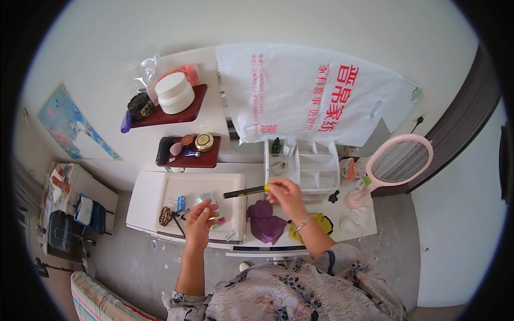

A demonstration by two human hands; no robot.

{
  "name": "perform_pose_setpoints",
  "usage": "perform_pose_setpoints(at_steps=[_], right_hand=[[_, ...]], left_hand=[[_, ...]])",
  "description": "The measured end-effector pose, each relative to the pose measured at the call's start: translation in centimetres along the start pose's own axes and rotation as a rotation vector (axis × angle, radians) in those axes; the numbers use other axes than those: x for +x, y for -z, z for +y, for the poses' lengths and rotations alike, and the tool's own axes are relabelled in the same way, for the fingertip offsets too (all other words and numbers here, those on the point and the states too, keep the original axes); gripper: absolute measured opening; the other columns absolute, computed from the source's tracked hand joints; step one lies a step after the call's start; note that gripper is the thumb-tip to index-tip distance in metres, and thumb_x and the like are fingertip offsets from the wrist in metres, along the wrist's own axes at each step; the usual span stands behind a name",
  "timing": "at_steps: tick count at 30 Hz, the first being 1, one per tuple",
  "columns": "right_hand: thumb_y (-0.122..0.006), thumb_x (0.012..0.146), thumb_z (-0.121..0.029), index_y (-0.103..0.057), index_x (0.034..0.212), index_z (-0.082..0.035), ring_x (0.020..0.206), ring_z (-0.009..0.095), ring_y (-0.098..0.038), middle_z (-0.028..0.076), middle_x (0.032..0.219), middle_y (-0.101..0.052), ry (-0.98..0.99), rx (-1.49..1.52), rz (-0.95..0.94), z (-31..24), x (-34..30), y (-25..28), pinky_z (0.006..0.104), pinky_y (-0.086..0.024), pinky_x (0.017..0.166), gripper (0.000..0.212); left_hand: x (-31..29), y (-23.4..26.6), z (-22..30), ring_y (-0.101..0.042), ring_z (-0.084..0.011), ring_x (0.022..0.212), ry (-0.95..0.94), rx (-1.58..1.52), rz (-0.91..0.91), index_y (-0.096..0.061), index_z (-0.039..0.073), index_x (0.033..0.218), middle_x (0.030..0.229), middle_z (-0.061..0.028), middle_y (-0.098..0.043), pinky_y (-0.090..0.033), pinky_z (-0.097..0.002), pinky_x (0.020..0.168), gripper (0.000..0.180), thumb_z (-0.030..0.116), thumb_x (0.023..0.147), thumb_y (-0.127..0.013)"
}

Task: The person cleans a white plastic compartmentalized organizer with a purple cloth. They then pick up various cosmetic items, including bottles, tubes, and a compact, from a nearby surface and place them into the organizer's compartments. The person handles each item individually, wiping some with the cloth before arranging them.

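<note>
My right hand (286,198) grips a slim black stick with a yellow end (247,191), held nearly level and pointing left above the dresser top. What kind of stick it is I cannot make out. My left hand (200,222) is raised over the beige tray (176,185), its fingers loosely bent and apart, with nothing seen in them. Beside it on the tray lie a pale green packet (209,199), a blue binder clip (181,203) and a brown coiled hair tie (165,216). A purple cloth (264,222) rests below my right hand, and a yellow-green cloth (316,227) lies partly behind my wrist.
A white compartment organizer (317,186) stands at the back of the dresser, with a pink bug-zapper racket (401,160) to its right. Two dark red shelves hold a white jar (174,93) and cosmetics. A printed white plastic sheet (300,91) hangs behind. An open drawer (267,253) juts out in front.
</note>
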State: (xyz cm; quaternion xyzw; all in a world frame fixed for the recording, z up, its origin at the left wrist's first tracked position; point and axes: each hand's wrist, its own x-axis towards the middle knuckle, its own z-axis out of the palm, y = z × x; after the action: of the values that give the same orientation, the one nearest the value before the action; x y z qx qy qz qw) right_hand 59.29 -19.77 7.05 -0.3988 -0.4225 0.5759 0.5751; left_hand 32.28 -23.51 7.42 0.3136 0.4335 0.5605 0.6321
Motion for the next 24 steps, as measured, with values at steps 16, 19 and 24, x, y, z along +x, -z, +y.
perform_pose_setpoints(at_steps=[16, 19, 24], right_hand=[[-0.063, 0.083, -0.013, -0.063, 0.100, -0.003, 0.073, 0.025, -0.063, 0.014, 0.086, -0.065, 0.502, -0.916, 0.616, -9.0, 6.6, 18.7, 0.0330, -0.049, 0.069, 0.020], [-0.063, 0.082, -0.013, -0.063, 0.101, -0.003, 0.074, 0.028, -0.063, 0.015, 0.085, -0.065, 0.499, -1.002, 0.555, -7.7, 9.1, 20.4, 0.0357, -0.049, 0.069, 0.021], [-0.063, 0.080, -0.012, -0.063, 0.100, -0.003, 0.074, 0.031, -0.062, 0.016, 0.081, -0.065, 0.395, -1.118, 0.499, -6.3, 12.1, 22.0, 0.0377, -0.049, 0.069, 0.022]], left_hand=[[-1.5, -6.6, -2.9, -0.062, -0.0141, 0.079, 0.013, 0.096, -0.006, -0.056, 0.000, 0.114, 0.096, -0.0103, -0.065, -0.050, -0.0242, 0.065, 0.024, 0.009, 0.093, -0.050], [-2.4, -7.2, -3.4, -0.060, -0.0129, 0.082, 0.018, 0.106, -0.027, -0.057, 0.000, 0.114, 0.098, -0.0089, -0.064, -0.049, -0.0236, 0.067, 0.024, 0.008, 0.092, -0.051], [-3.4, -6.3, -4.0, -0.061, -0.0145, 0.080, 0.004, 0.125, 0.062, -0.057, -0.001, 0.113, 0.096, -0.0103, -0.064, -0.050, -0.0243, 0.065, 0.023, 0.008, 0.092, -0.050]])
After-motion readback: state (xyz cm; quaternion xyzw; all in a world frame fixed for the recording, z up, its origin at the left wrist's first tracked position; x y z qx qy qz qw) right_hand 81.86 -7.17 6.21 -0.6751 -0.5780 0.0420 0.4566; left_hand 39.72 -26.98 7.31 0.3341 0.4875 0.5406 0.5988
